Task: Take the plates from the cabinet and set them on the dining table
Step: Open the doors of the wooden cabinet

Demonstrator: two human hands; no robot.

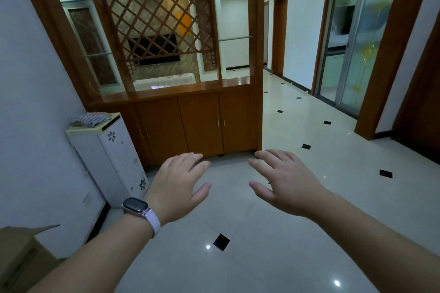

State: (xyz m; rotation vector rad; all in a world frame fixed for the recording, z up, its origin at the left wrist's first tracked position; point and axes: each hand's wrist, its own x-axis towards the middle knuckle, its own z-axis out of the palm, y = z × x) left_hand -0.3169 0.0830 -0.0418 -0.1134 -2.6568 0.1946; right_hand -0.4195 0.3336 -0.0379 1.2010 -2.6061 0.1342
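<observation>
The left hand [177, 181] and right hand [283, 181] hover spread and empty in front of the wooden cabinet [200, 123], whose doors are closed. No plates show, so they are presumably inside. The person should close in and pull a door handle [217, 122] squarely before reaching

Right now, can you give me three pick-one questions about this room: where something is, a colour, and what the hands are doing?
1. The striped cloth lies: A on a chair, B on the white flowered unit, C in a drawer.
2. The small diamond floor tiles are: A red, B black, C yellow.
3. The left hand and right hand are: A open and empty, B holding plates, C fists.
Answers: B, it rests on top; B, black diamonds dot the pale floor; A, fingers spread, nothing held.
</observation>
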